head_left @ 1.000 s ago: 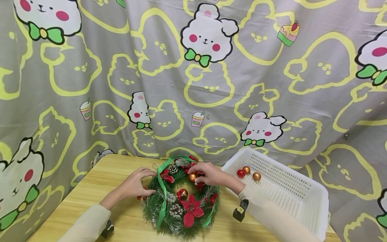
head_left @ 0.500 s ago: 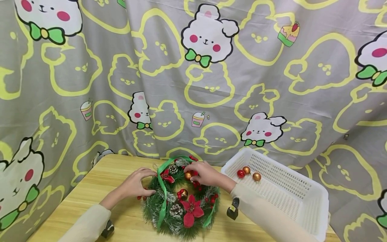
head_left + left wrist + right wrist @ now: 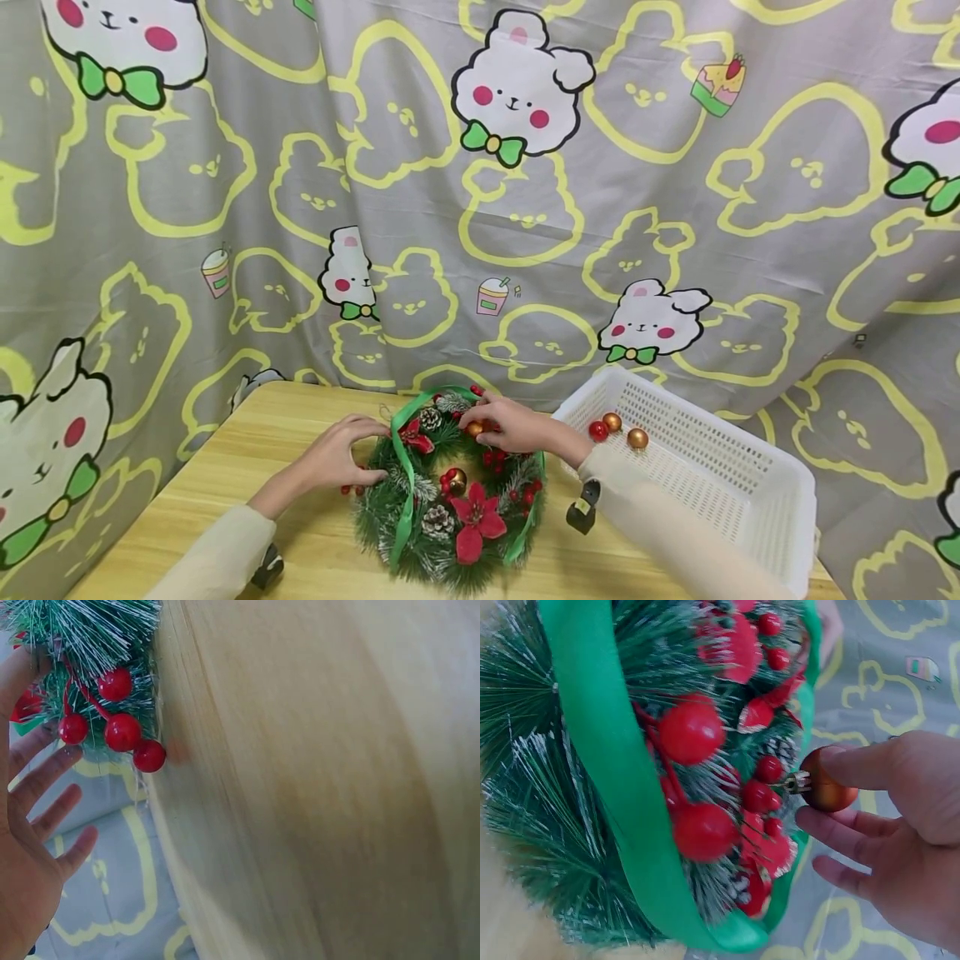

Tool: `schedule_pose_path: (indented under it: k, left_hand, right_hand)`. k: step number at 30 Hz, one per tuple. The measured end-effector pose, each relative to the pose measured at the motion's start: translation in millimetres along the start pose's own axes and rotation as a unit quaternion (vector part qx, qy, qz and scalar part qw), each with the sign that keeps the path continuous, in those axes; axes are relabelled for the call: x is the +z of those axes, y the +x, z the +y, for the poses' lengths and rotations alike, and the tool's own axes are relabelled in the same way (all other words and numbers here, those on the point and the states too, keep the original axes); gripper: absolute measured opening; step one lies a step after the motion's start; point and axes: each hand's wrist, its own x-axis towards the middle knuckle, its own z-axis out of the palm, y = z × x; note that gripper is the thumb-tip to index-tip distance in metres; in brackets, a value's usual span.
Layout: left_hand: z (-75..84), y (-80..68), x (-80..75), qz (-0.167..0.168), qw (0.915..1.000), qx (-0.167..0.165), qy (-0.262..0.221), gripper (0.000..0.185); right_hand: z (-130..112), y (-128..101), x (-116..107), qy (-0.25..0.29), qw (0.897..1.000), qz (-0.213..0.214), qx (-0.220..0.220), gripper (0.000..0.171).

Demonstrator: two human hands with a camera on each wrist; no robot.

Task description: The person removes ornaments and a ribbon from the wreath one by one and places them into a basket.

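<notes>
Curtain (image 3: 675,208) with bear print hangs behind the table (image 3: 225,492). White basket (image 3: 720,492) at table's right side, three baubles (image 3: 618,429) in its far corner. Wreath (image 3: 450,492) lies flat on the table just left of the basket; green ribbon (image 3: 401,500), pinecones, red berries (image 3: 120,731), poinsettia (image 3: 476,525) on it. Left hand (image 3: 337,454) rests on wreath's left edge, fingers spread and loose, gripping nothing. Right hand (image 3: 510,425) at wreath's far rim, thumb and fingers pinching a gold bauble (image 3: 826,780), its cap against the needles.
</notes>
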Motion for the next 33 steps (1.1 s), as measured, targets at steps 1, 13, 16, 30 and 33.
schedule_pose_path:
  k: [1,13,16,30,33]
  left_hand:
    - [0.2,-0.1,-0.3,0.000,1.0000,0.000,0.000,0.056]
    - [-0.1,-1.2,-1.6,0.001,1.0000,-0.001,-0.001,0.055]
    - [-0.9,-1.3,-0.7,0.000,1.0000,0.000,0.001,0.055]
    - [0.7,0.7,-1.9,-0.013,0.9999,-0.010,-0.001,0.058]
    - [1.3,1.7,-2.5,-0.012,0.9999,-0.006,0.000,0.058]
  right_hand:
    - [1.0,-2.0,-2.8,0.011,1.000,0.000,0.001,0.028]
    - [11.9,-8.7,-9.0,0.030,0.998,-0.058,0.007,0.009]
    - [11.3,-7.2,-7.5,-0.001,0.998,-0.065,0.007,0.017]
    - [-3.9,1.3,-15.3,-0.078,0.990,-0.114,0.038,0.040]
    - [-3.5,3.6,-13.1,-0.065,0.991,-0.108,0.036,0.045]
